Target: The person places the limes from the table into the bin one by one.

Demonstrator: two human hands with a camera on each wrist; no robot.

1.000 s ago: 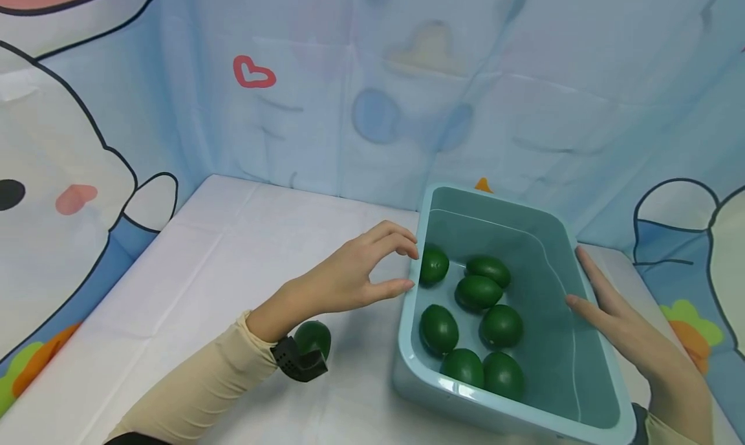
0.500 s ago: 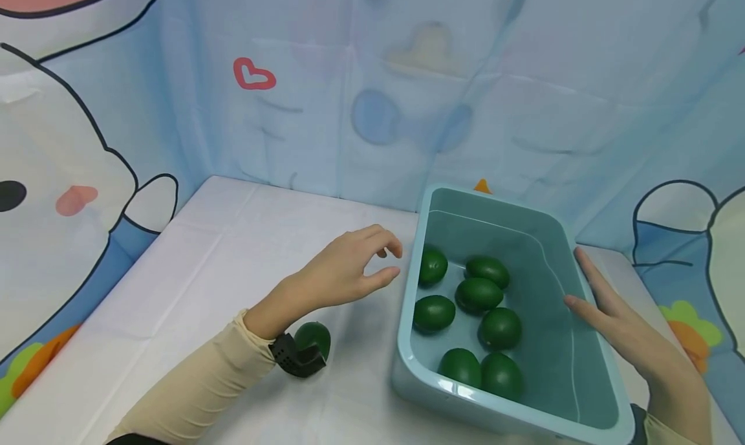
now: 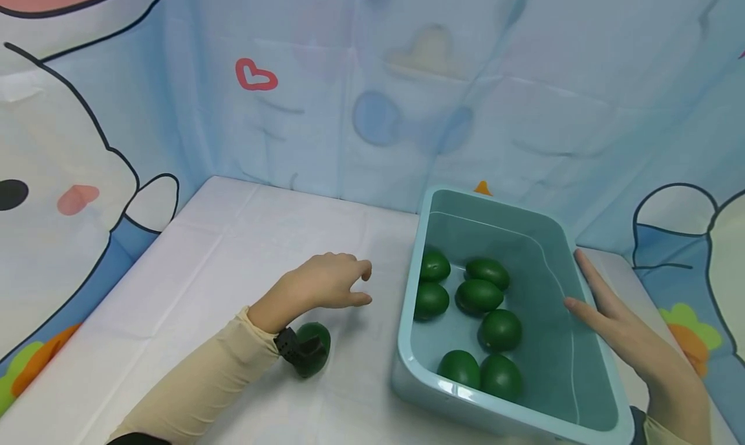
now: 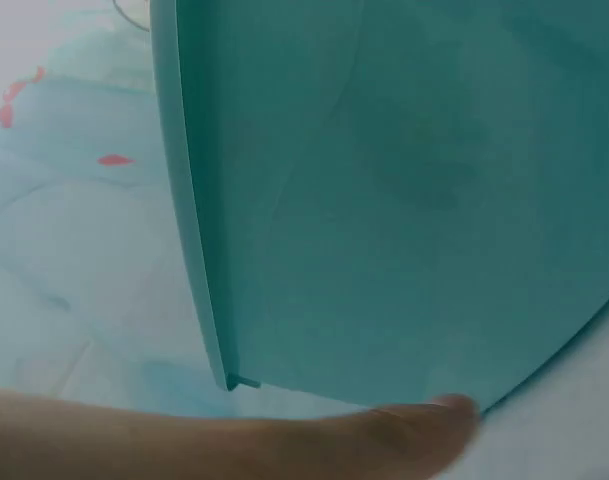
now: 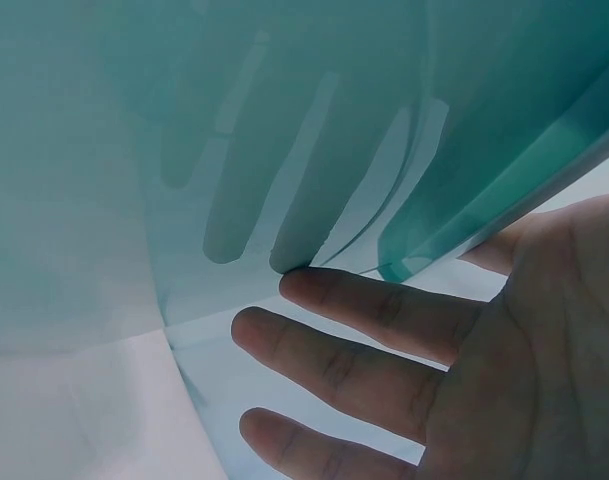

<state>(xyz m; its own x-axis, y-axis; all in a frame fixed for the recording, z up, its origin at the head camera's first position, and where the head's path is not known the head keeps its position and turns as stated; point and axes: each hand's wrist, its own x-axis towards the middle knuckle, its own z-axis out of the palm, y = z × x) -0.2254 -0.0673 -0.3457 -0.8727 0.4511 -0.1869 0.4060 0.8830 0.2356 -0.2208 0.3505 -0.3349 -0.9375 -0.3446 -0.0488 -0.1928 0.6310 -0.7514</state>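
Note:
My left hand point(image 3: 326, 282) is over the white table, left of the bin, its fingers loosely bent and holding nothing. Below its wrist lies a smooth, dark green avocado point(image 3: 319, 336), partly covered by the wrist strap. Several more avocados point(image 3: 479, 296) lie on the floor of the light blue-green plastic bin point(image 3: 538, 367). My right hand point(image 3: 628, 335) holds the bin's right rim, thumb over the inside and fingers along the outside. In the right wrist view, straight fingers point(image 5: 354, 360) reach the outer wall. The left wrist view has a finger point(image 4: 414, 435) before the bin's wall.
A cartoon-printed cloth point(image 3: 302, 128) hangs behind the table point(image 3: 256, 238) and along both sides. The bin's far end stands close to this cloth. A black strap mount point(image 3: 291, 348) sits on the left wrist.
My left hand has drawn back from the bin's left rim, to the left and toward me. One avocado inside has rolled to the bin's left wall. The right hand stays put.

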